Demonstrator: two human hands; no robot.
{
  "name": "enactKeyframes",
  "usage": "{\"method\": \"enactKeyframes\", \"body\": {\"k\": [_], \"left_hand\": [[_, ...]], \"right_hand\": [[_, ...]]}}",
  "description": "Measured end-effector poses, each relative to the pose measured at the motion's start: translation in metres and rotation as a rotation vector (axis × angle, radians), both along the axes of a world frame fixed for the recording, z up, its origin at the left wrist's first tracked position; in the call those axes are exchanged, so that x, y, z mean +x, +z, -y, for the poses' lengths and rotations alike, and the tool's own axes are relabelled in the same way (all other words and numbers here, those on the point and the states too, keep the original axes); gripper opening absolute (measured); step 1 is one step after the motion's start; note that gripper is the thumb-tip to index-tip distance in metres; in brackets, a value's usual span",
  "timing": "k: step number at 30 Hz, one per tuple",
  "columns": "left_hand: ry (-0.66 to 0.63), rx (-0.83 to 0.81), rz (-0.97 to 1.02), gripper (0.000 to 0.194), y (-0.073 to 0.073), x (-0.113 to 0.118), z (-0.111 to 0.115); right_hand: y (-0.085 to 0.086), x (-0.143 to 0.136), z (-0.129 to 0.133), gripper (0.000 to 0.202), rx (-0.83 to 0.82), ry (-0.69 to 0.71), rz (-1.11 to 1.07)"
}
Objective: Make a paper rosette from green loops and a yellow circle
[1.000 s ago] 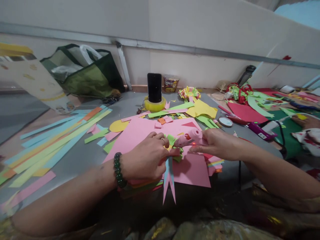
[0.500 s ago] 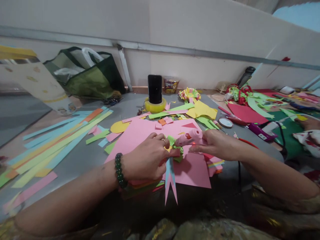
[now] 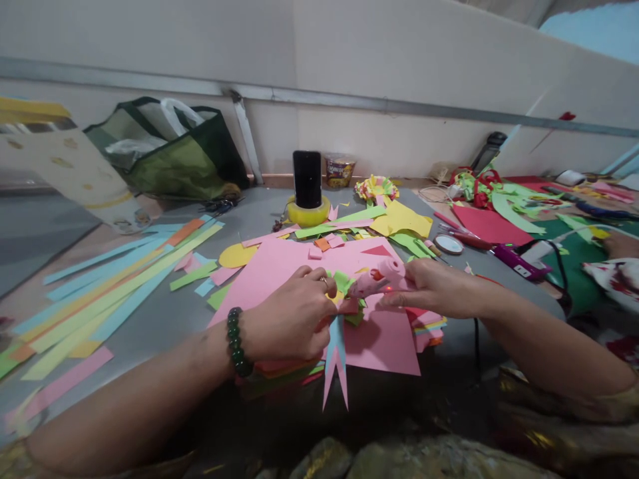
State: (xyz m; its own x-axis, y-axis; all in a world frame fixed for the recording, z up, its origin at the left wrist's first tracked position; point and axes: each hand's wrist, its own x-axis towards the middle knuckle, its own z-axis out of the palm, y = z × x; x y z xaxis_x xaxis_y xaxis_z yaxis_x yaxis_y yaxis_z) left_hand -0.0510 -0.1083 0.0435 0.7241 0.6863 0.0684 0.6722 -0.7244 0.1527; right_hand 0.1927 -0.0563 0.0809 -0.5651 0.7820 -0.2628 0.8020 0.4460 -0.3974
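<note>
In my right hand is a pink hot glue gun with a small red light glowing on its side. Its tip points left, at the paper craft by my other hand. My left hand, with a green bead bracelet at the wrist, pinches a paper craft with a forked pink and light blue tail and green and yellow pieces at the top. The fingers hide part of the craft. Under both hands lies a large pink paper sheet, over a stack of coloured paper.
Coloured paper strips spread across the left side. A phone stands against a yellow tape roll. Behind are a green bag and a snack cup. A purple power strip with cables lies right, near another person's arm.
The tail of the paper craft has swung slightly left. Both hands keep nearly the same pose, the glue gun staying at the craft.
</note>
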Motion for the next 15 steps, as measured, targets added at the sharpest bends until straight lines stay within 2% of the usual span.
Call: {"method": "enactKeyframes", "body": {"k": [6,11,13,15], "left_hand": [[-0.015,0.013,0.005,0.036,0.0,-0.001,0.0],[0.0,-0.004,0.016,0.027,-0.003,-0.003,-0.001],[-0.007,-0.008,0.032,0.026,-0.004,-0.005,-0.001],[-0.016,-0.004,0.047,0.025,-0.005,-0.006,-0.002]], "right_hand": [[0.0,0.011,0.009,0.069,0.077,-0.152,-0.172],[0.005,0.024,0.023,0.047,0.056,-0.097,-0.433],[0.009,0.035,0.027,0.041,0.143,-0.135,-0.568],[0.011,0.051,0.026,0.04,0.32,-0.267,-0.635]]}}
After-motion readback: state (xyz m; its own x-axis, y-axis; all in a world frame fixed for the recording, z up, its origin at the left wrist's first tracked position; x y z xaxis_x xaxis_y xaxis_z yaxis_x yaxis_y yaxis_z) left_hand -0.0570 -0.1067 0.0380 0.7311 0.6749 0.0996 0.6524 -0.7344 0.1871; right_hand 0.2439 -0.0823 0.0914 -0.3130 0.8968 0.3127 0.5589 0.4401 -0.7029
